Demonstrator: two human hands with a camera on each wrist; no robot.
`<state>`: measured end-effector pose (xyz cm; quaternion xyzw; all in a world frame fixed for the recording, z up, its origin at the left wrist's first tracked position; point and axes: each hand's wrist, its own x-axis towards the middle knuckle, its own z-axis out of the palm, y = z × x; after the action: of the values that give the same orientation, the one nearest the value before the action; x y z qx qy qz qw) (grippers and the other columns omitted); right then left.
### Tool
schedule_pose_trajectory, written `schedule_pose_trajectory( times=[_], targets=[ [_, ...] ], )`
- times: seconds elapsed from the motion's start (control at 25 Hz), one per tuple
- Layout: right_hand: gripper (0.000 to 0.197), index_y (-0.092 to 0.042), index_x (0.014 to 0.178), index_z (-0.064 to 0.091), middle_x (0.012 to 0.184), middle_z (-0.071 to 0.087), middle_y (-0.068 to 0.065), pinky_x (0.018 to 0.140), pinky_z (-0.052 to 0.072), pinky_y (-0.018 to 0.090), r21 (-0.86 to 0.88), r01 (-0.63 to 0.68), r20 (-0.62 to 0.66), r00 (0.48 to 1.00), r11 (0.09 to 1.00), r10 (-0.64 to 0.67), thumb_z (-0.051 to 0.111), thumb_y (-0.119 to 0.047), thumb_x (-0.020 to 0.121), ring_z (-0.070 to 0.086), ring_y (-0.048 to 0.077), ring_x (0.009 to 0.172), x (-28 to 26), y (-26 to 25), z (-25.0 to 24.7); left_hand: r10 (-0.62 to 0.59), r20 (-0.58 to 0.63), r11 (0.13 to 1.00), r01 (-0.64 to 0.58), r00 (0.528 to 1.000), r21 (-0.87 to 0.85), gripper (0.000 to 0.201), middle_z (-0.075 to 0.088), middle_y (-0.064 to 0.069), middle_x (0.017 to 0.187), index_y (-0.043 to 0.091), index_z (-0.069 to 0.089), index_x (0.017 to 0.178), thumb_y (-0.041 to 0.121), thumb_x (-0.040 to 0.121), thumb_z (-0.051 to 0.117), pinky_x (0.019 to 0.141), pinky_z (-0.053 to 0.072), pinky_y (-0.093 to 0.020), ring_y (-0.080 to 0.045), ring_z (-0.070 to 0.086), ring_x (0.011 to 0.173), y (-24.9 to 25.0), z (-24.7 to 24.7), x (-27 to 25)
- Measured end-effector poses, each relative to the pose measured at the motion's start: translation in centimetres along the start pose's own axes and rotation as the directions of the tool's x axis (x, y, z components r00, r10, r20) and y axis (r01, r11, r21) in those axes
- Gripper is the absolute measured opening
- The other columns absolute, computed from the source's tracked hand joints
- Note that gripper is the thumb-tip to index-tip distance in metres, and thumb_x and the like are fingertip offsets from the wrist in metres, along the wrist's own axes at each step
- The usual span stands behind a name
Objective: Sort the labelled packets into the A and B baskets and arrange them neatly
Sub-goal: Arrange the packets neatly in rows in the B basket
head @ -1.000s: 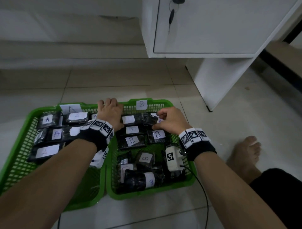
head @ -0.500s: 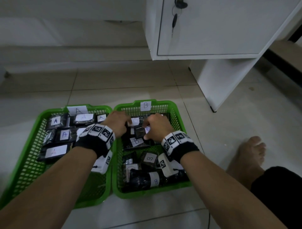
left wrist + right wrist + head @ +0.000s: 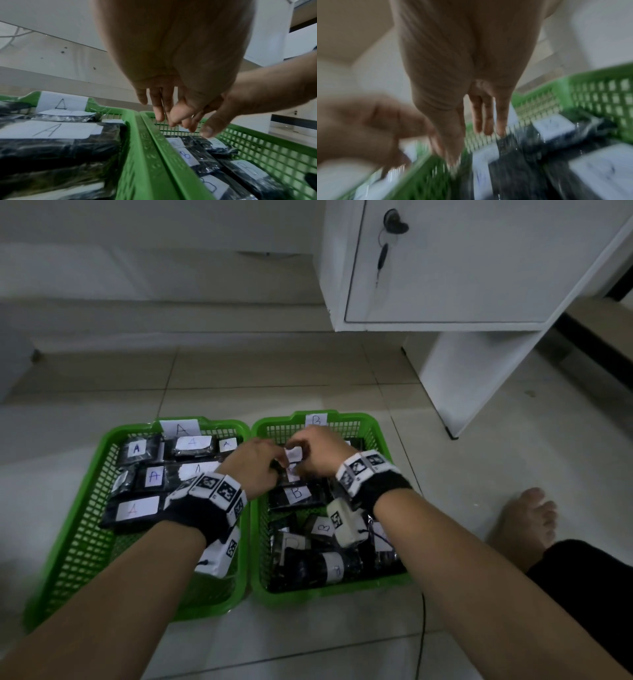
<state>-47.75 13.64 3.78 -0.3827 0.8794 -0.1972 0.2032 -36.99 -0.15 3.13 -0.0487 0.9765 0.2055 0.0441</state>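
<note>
Packets with white labels fill two green baskets set side by side on the tiled floor: the A basket (image 3: 102,460) on the person's left holds neat rows, while the B basket (image 3: 373,433) on the right is tidy at the far end and jumbled near the person. Both hands meet over the far end of the B basket, the left hand (image 3: 255,465) reaching across the shared rims, the right hand (image 3: 320,453) beside it. A small labelled packet (image 3: 294,455) shows between them; whether either hand grips it I cannot tell, since the left wrist view shows loose, downward-pointing fingers (image 3: 158,108) and the right wrist view is smeared. To do this step well, I would judge it best to square that packet against its neighbours, label up, then work back toward the loose heap of B packets (image 3: 325,556).
</note>
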Motion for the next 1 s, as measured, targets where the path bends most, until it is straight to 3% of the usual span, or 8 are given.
schedule_pose_trajectory(
  times=[0.12, 0.32, 0.4, 0.52, 0.64, 0.76, 0.84, 1.0],
  targets=[
    [0.034, -0.016, 0.109, 0.077, 0.109, 0.074, -0.001, 0.086, 0.055, 0.029, 0.054, -0.135, 0.059, 0.990, 0.989, 0.131, 0.084, -0.007, 0.077, 0.067, 0.012, 0.093, -2.7, 1.6, -3.0, 0.084, 0.133, 0.993, -0.072, 0.988, -0.094, 0.028, 0.070, 0.004, 0.107, 0.023, 0.074, 0.101, 0.008, 0.087, 0.055, 0.083, 0.046, -0.023, -0.012, 0.063, 0.097, 2.4, 1.1, 0.0],
    [0.029, -0.011, 0.104, 0.078, 0.092, 0.078, 0.003, 0.057, 0.057, 0.024, -0.179, -0.255, 0.291, 0.909, 0.950, 0.299, 0.082, 0.000, 0.078, 0.072, 0.012, 0.068, -7.5, 4.0, -3.1, 0.144, 0.339, 0.989, -0.142, 0.930, -0.031, 0.028, 0.068, 0.003, 0.118, 0.022, 0.071, 0.113, 0.015, 0.088, 0.060, 0.089, 0.047, -0.026, -0.014, 0.063, 0.107, 5.0, 4.1, -0.5],
    [0.031, -0.013, 0.099, 0.080, 0.088, 0.077, 0.005, 0.056, 0.057, 0.025, -0.285, -0.226, 0.327, 0.891, 0.932, 0.316, 0.085, 0.001, 0.072, 0.072, 0.015, 0.068, -8.6, 4.3, -1.9, 0.149, 0.374, 0.987, -0.163, 0.915, 0.005, 0.034, 0.065, 0.003, 0.122, 0.022, 0.066, 0.122, 0.024, 0.087, 0.066, 0.091, 0.047, -0.028, -0.017, 0.061, 0.111, 5.8, 5.0, -1.1],
    [0.029, -0.011, 0.096, 0.076, 0.097, 0.071, 0.009, 0.070, 0.054, 0.031, -0.361, -0.184, 0.193, 0.944, 0.914, 0.266, 0.083, 0.002, 0.071, 0.069, 0.024, 0.089, -9.5, 4.5, -0.2, 0.168, 0.384, 0.978, -0.204, 0.908, 0.053, 0.046, 0.059, -0.004, 0.128, 0.019, 0.058, 0.130, 0.033, 0.087, 0.068, 0.090, 0.045, -0.029, -0.022, 0.057, 0.115, 6.8, 6.1, -1.7],
    [0.032, -0.007, 0.103, 0.067, 0.106, 0.065, 0.011, 0.081, 0.056, 0.038, -0.326, -0.231, -0.018, 0.971, 0.917, 0.238, 0.081, -0.002, 0.075, 0.065, 0.029, 0.096, -9.6, 5.0, 0.2, 0.172, 0.374, 0.967, -0.228, 0.911, 0.112, 0.051, 0.053, -0.006, 0.131, 0.018, 0.053, 0.134, 0.034, 0.088, 0.068, 0.089, 0.041, -0.026, -0.023, 0.054, 0.119, 7.1, 6.4, -1.8],
    [0.037, -0.006, 0.109, 0.064, 0.111, 0.060, 0.012, 0.085, 0.056, 0.040, -0.334, -0.232, -0.043, 0.972, 0.914, 0.231, 0.081, -0.008, 0.076, 0.064, 0.032, 0.097, -9.6, 5.9, 0.9, 0.135, 0.388, 0.966, -0.209, 0.912, 0.154, 0.053, 0.055, -0.007, 0.133, 0.016, 0.053, 0.136, 0.034, 0.088, 0.068, 0.095, 0.042, -0.030, -0.025, 0.054, 0.121, 7.2, 6.2, -1.8],
    [0.031, -0.009, 0.103, 0.067, 0.106, 0.064, 0.011, 0.082, 0.057, 0.039, -0.358, -0.254, -0.009, 0.963, 0.899, 0.268, 0.080, -0.020, 0.078, 0.064, 0.031, 0.090, -9.6, 6.3, 1.3, 0.104, 0.396, 0.970, -0.180, 0.912, 0.161, 0.051, 0.054, -0.007, 0.136, 0.016, 0.051, 0.137, 0.032, 0.090, 0.065, 0.097, 0.042, -0.032, -0.025, 0.053, 0.122, 7.1, 6.0, -1.9],
    [0.031, -0.012, 0.101, 0.068, 0.094, 0.067, 0.005, 0.076, 0.055, 0.032, -0.340, -0.278, 0.057, 0.947, 0.898, 0.315, 0.081, -0.030, 0.079, 0.063, 0.026, 0.083, -9.6, 6.3, 1.4, 0.002, 0.294, 0.996, -0.027, 0.956, 0.080, 0.032, 0.061, -0.007, 0.126, 0.019, 0.054, 0.131, 0.021, 0.100, 0.049, 0.085, 0.045, -0.032, -0.025, 0.058, 0.109, 6.3, 4.7, -1.8]
  ],
)
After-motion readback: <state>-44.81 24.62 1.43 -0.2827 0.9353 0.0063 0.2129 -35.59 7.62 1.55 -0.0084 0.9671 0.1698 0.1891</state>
